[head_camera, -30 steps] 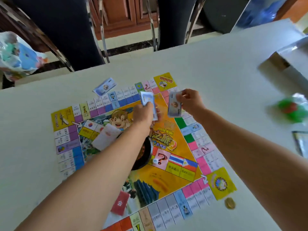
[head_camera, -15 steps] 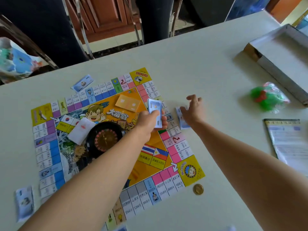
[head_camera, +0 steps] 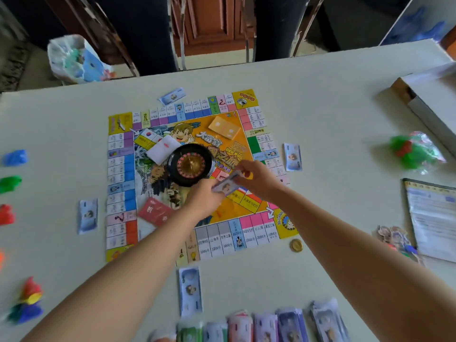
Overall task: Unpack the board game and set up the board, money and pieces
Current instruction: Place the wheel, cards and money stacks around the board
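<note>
The board lies open and flat in the middle of the surface, with the roulette wheel sitting at its centre. Over the board's near-right quarter both hands meet on a wad of notes. The left hand is curled round it and the right hand is pinching its top end. A single blue note lies off each of the board's four edges, so I'd call this a deal round the seats. To do it cleanly, thumb off one note only, hold the wad square, and lay the note parallel to an edge, off the printed squares. Past the board's near edge sits a row of money stacks. Off its right edge are a gold coin, a bag of green pieces and the open box.
</note>
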